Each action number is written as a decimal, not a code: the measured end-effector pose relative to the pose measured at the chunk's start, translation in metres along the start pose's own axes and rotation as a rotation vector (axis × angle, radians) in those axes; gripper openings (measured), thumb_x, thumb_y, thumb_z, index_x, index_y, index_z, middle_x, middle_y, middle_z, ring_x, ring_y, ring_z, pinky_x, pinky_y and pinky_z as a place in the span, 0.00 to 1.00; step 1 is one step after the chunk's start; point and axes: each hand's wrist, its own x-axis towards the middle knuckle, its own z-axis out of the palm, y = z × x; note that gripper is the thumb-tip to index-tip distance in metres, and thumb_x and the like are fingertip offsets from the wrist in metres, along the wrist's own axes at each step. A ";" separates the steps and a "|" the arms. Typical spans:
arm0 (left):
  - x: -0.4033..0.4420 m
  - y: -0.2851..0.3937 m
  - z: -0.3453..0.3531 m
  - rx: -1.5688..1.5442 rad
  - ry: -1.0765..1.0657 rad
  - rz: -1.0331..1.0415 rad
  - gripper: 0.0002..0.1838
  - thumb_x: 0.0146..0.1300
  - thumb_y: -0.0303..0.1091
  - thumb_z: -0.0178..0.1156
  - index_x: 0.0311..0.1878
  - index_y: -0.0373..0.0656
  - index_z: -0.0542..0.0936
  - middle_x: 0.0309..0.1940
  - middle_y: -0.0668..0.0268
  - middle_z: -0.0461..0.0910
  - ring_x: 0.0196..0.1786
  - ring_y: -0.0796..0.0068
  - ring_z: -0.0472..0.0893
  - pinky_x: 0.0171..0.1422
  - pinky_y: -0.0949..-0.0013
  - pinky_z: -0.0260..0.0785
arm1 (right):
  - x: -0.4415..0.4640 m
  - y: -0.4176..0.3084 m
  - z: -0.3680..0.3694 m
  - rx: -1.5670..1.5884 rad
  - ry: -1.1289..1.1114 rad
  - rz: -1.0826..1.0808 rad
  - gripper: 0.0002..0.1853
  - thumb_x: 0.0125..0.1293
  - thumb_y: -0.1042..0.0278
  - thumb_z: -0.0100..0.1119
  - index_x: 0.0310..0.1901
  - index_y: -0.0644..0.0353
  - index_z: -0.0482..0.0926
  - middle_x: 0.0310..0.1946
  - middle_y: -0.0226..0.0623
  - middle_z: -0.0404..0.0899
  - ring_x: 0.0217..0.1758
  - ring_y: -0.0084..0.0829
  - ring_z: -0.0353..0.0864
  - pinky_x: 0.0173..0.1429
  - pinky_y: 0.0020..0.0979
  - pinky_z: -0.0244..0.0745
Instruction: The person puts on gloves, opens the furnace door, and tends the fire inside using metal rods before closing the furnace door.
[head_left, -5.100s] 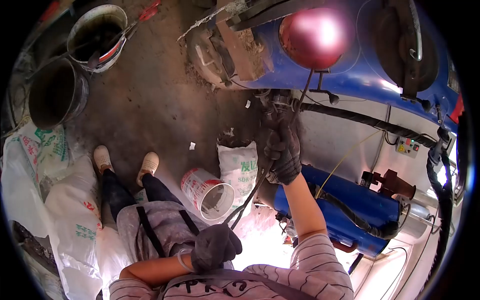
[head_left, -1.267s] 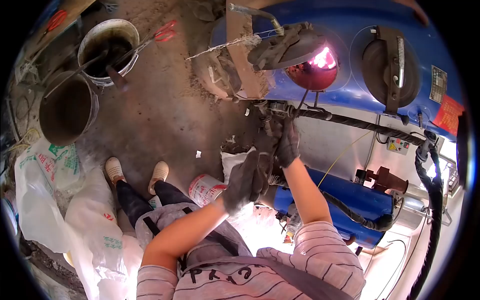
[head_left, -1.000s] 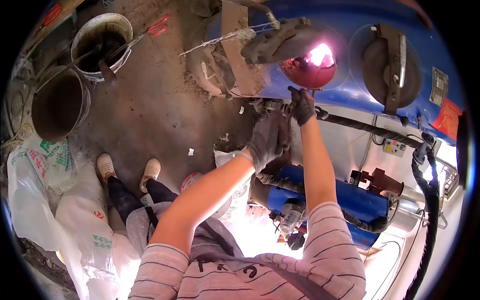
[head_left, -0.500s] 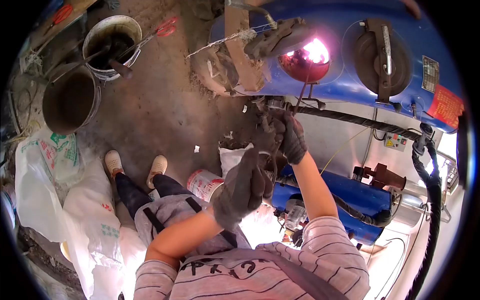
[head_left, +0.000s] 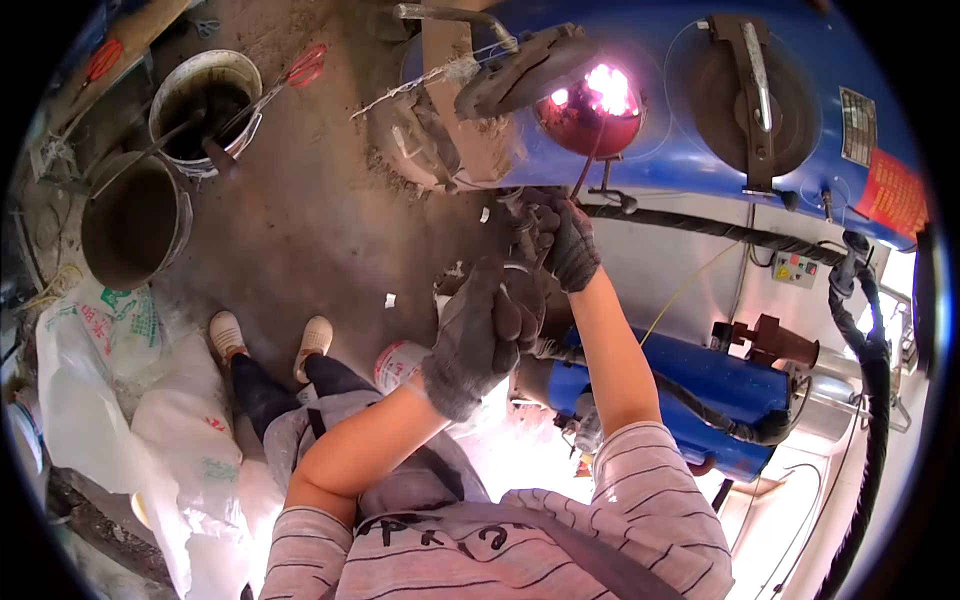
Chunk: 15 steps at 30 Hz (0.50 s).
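A thin metal rod (head_left: 583,178) slants down from the glowing round opening (head_left: 590,125) in the blue tank (head_left: 690,165). Gloved in dark grey, my right hand (head_left: 572,245) is closed around the rod just below the opening. My left hand (head_left: 480,335), in the same kind of glove, is closed around the rod's lower end, nearer my body; its fingers partly hide that end. A thick dark round door (head_left: 525,75) stands swung aside at the left of the opening. The rod's far tip is lost in the bright glow.
Two buckets (head_left: 205,75) (head_left: 130,225) stand at the upper left, tools in one. White sacks (head_left: 190,420) lie at the lower left. A red-and-white bucket (head_left: 398,362) is partly behind my left arm. A second blue tank (head_left: 720,395) and black-wrapped pipe (head_left: 720,232) are at the right.
A second ago my left hand was farther forward and my right hand was up by the opening. Since then my left hand has drawn back toward my body and my right hand has gripped the rod lower.
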 end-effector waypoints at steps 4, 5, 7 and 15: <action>-0.056 0.010 -0.011 0.103 -0.070 0.214 0.17 0.57 0.25 0.45 0.48 0.37 0.54 0.13 0.68 0.62 0.14 0.78 0.64 0.17 0.75 0.59 | -0.045 0.003 0.013 0.401 -0.205 0.212 0.22 0.67 0.52 0.38 0.50 0.62 0.71 0.15 0.21 0.62 0.13 0.19 0.61 0.15 0.22 0.57; -0.063 0.015 -0.010 0.091 -0.109 0.115 0.16 0.57 0.25 0.44 0.48 0.37 0.55 0.13 0.68 0.63 0.15 0.77 0.64 0.17 0.74 0.60 | -0.054 0.003 0.014 0.544 -0.249 0.278 0.23 0.67 0.51 0.38 0.51 0.62 0.70 0.15 0.21 0.61 0.13 0.18 0.61 0.14 0.22 0.57; -0.078 0.027 -0.007 0.076 -0.181 -0.085 0.15 0.57 0.25 0.43 0.48 0.36 0.56 0.14 0.69 0.64 0.15 0.77 0.65 0.18 0.74 0.62 | -0.091 -0.007 0.042 0.360 -0.077 0.141 0.21 0.68 0.58 0.39 0.55 0.65 0.66 0.15 0.18 0.59 0.15 0.12 0.58 0.17 0.15 0.54; -0.127 0.069 0.034 0.386 -0.181 -0.537 0.32 0.66 0.54 0.43 0.11 0.41 0.69 0.09 0.66 0.69 0.14 0.79 0.69 0.18 0.73 0.58 | -0.139 -0.005 0.047 0.310 -0.046 0.148 0.20 0.70 0.59 0.37 0.55 0.66 0.64 0.13 0.20 0.59 0.07 0.12 0.55 0.08 0.18 0.49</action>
